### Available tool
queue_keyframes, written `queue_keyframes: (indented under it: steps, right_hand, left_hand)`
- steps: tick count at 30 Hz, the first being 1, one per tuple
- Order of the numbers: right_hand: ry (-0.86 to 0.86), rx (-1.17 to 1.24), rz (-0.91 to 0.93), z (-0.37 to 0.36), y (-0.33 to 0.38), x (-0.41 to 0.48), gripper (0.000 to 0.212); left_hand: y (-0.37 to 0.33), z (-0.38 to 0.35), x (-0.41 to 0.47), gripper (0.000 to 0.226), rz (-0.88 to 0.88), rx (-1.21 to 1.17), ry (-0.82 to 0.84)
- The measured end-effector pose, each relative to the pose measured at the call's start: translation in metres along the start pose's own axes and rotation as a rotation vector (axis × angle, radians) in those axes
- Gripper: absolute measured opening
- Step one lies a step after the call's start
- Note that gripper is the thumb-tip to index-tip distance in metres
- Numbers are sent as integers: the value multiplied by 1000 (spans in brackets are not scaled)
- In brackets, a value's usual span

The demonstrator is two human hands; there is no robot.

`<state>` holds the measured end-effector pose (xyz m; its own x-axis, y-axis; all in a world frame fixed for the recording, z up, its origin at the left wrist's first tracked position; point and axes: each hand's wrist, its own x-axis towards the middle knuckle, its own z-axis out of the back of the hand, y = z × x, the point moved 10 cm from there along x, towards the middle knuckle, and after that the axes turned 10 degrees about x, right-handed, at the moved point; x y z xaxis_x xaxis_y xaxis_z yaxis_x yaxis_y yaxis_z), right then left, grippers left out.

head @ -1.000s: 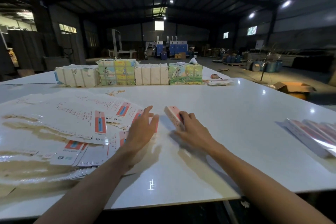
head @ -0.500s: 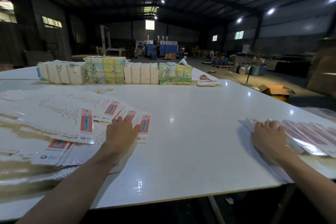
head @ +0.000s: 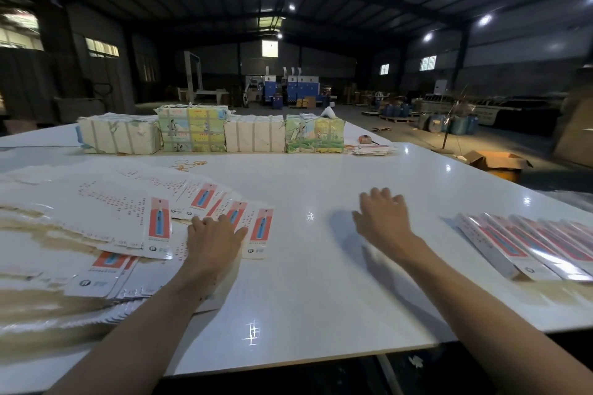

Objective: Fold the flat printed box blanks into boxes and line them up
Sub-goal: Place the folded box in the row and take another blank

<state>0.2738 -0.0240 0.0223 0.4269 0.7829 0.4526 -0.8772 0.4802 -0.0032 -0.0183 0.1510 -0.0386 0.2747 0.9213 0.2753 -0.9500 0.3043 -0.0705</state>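
A fanned pile of flat printed box blanks [head: 106, 221], white with red and blue panels, covers the left of the white table [head: 321, 282]. My left hand [head: 213, 239] lies flat on the pile's right edge, fingers straight on the top blanks. A row of folded long boxes [head: 529, 247] lies side by side at the right edge of the table. My right hand [head: 380, 220] hovers over the bare table between the pile and the row, fingers relaxed, holding nothing.
Four strapped bundles of stock [head: 211, 133] stand in a row at the far side of the table, with a small stack of blanks [head: 372, 149] and some rubber bands [head: 187, 165] nearby. An open cardboard carton [head: 497, 163] sits on the floor beyond the right edge.
My right hand carried a folded box to the row on the right, left it there, and has swung back toward the middle, empty. My left hand stayed on the blanks.
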Motion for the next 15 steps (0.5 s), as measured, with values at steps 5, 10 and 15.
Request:
queue_keyframes:
  steps: [5, 10, 15]
  right_hand:
    - [23, 367, 256, -17, 121, -1, 27]
    - [74, 502, 357, -43, 153, -17, 31]
    - [116, 925, 210, -39, 131, -14, 37]
  left_hand:
    - [6, -2, 5, 70, 40, -27, 46]
    - [18, -2, 13, 75, 76, -282, 150]
    - [-3, 5, 14, 40, 61, -813, 169]
